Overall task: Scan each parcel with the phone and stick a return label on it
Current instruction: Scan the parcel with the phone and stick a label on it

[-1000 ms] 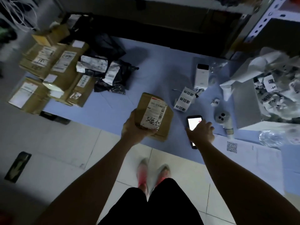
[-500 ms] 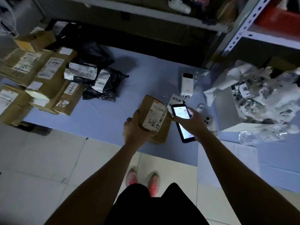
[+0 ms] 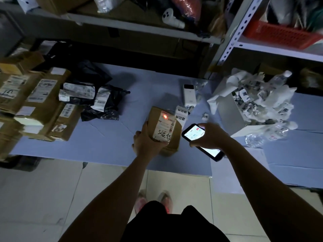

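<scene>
Standing over the blue mat, I see the person busy with the scan of 1 brown parcel, which is raised and tilted just above the mat's near edge, about midway along it. The left hand grasps the parcel's near end, fingers curled round it up to the lower edge of its white shipping label. The right hand is wrapped round the middle of the phone, lit screen up, with the phone's top end pointing at the parcel from just beside it. A red scan dot glows near the label's top left corner, while the barcode looks to run down the label's right side, so I'd say the aim wants nudging across until the light lies over the bars. To do this well, I'd hold the parcel dead steady, square the label to the phone's top end, and leave no finger over the print. The room is dim, so shadow on the label could spoil the read. The strip of return labels lies on the mat just beyond the parcel, handy for sticking 1 on afterwards. 2 heaps sit toward the mat's left end: brown boxes and black mailer bags.
</scene>
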Tool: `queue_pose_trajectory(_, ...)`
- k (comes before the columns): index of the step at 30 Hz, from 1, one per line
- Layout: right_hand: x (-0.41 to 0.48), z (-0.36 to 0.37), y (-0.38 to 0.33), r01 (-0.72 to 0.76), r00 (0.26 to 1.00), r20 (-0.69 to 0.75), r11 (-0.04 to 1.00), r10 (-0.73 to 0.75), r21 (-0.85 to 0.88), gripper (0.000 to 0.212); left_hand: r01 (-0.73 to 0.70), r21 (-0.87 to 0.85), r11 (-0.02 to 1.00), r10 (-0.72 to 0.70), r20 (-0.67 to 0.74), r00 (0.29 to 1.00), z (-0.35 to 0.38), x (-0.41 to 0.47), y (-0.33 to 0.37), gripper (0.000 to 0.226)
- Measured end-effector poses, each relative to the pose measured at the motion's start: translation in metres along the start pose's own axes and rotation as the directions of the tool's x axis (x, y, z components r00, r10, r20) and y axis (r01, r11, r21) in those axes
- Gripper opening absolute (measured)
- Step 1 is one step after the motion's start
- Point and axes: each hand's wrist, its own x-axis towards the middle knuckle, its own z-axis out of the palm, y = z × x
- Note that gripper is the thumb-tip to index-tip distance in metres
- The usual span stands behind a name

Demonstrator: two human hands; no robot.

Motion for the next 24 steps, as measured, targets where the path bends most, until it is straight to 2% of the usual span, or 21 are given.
queue_pose_trajectory(3,-0.006,-0.001,-0.002,-0.042,0.999,-0.014,0.999,0.042,-0.003,0.039,-0.016,-0.049,0.999,0.016,0.005,1.000,-0.001,0.002,-0.004,0.119)
queue_pose_trajectory(8,-0.011,0.000,-0.006,-0.081,0.996,-0.034,0.996,0.080,-0.034,0.066,-0.020,-0.082,0.996,0.023,0.030,0.999,-0.005,0.008,-0.009,0.117)
queue_pose_trajectory(12,-0.014,0.002,-0.005,-0.091,0.996,-0.014,0.993,0.090,-0.072,0.066,0.009,-0.124,0.992,-0.003,0.047,0.999,-0.007,0.008,-0.016,0.118)
queue_pose_trajectory(18,-0.004,0.010,0.007,-0.086,0.990,-0.113,0.994,0.079,-0.063,0.068,0.020,-0.187,0.982,-0.007,0.068,0.998,-0.005,0.015,-0.018,0.118)
queue_pose_trajectory(21,0.016,0.031,0.027,-0.160,0.961,-0.229,0.987,0.156,0.002,0.076,0.009,-0.196,0.981,0.009,0.089,0.996,-0.005,0.023,-0.017,0.119)
queue_pose_trajectory(24,0.043,0.054,0.046,-0.197,0.936,-0.271,0.972,0.226,0.130,0.079,0.037,-0.131,0.991,-0.026,0.090,0.996,-0.006,0.034,-0.010,0.116)
